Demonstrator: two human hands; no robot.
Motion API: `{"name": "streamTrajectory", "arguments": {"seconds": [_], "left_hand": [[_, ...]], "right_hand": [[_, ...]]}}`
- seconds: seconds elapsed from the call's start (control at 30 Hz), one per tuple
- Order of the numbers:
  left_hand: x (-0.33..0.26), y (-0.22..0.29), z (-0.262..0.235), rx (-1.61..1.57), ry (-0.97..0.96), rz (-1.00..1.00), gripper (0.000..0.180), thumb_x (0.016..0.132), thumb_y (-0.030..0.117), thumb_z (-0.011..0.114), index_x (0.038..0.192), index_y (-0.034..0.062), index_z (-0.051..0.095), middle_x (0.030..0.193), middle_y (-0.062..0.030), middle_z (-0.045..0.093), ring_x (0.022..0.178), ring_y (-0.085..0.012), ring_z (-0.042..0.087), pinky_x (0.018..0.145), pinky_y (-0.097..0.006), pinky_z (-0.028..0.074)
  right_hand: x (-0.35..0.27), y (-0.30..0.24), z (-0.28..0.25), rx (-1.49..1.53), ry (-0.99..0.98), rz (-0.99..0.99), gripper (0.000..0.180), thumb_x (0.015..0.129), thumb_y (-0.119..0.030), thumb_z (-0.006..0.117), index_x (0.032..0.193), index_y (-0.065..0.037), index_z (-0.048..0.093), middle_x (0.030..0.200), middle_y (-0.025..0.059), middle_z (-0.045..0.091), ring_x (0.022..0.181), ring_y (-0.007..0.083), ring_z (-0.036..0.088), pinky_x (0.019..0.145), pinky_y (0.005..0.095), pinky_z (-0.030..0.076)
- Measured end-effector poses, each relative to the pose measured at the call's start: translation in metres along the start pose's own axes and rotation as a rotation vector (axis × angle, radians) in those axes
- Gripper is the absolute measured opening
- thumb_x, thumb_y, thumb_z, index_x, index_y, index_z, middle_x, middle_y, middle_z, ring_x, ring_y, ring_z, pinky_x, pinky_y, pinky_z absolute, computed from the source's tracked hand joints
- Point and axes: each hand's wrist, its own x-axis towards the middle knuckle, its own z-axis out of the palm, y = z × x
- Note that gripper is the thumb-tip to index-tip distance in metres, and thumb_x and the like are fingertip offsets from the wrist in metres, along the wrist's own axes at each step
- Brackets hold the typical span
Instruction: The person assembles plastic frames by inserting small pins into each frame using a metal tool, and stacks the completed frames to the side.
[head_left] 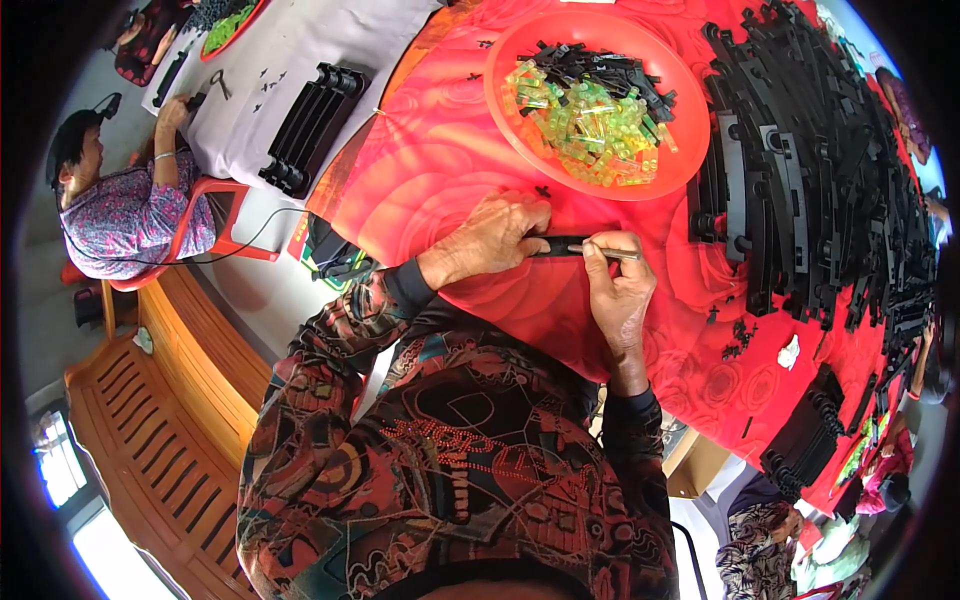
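Observation:
Just in front of my body, a short black plastic bar [562,246] lies between my two hands near the edge of the red tablecloth. My left hand [503,232] pinches its left end between thumb and fingers. In my right hand [618,282] is a slim metallic tool [628,255], held like a pen, its tip against the bar; what kind of tool it is cannot be made out. Beyond my hands stands a red-orange plastic basin [678,170]. Yellow-green clear vials [600,125] and small black plastic parts [590,65] are heaped in it.
Long black plastic bars [800,170] are piled across the right of the red tablecloth [420,165]. Small black pieces [740,338] and a white scrap [789,352] lie nearer. At left, a person [135,200] sits by another table with scissors [219,84] and stacked black bars [312,128].

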Motion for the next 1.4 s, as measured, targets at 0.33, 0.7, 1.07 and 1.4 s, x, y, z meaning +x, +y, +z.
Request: {"name": "streamTrajectory", "arguments": {"seconds": [0.33,0.7,1.07,1.4], "left_hand": [[-0.002,0.008,0.001,0.023,0.058,-0.001,0.024,0.071,0.012,0.071,0.079,0.0073,0.049,0.074,-0.0094,0.051,0.078,-0.0303,0.052,0.07,-0.04,0.039],[-0.002,0.007,0.005,0.056,0.1,0.01,0.024,0.071,0.013,0.071,0.079,0.0074,0.049,0.076,-0.0089,0.051,0.08,-0.0299,0.052,0.072,-0.041,0.038],[-0.001,0.006,0.009,0.058,0.1,0.009,0.024,0.07,0.014,0.071,0.08,0.0078,0.05,0.076,-0.0088,0.052,0.08,-0.03,0.053,0.071,-0.042,0.039],[-0.002,0.011,0.004,0.13,0.106,-0.09,0.023,0.07,0.018,0.071,0.078,0.0068,0.053,0.074,-0.01,0.056,0.077,-0.0314,0.056,0.069,-0.043,0.041]], "right_hand": [[0.002,-0.007,0.0,-0.023,-0.047,-0.013,0.015,0.075,0.006,0.065,0.081,-0.004,0.055,0.072,0.0055,0.056,0.063,0.0171,0.051,0.055,0.028,0.044],[0.004,-0.005,0.002,-0.088,-0.059,-0.027,0.016,0.074,0.007,0.065,0.079,-0.005,0.055,0.07,0.0057,0.055,0.062,0.0184,0.05,0.053,0.0288,0.042],[0.004,-0.007,0.001,-0.094,-0.078,0.022,0.016,0.074,0.007,0.065,0.078,-0.005,0.054,0.069,0.0052,0.055,0.062,0.019,0.05,0.053,0.0299,0.042],[0.006,-0.005,0.011,-0.187,-0.042,-0.064,0.016,0.073,0.004,0.066,0.076,-0.004,0.053,0.072,0.0083,0.056,0.067,0.0271,0.052,0.06,0.0372,0.043]]}}
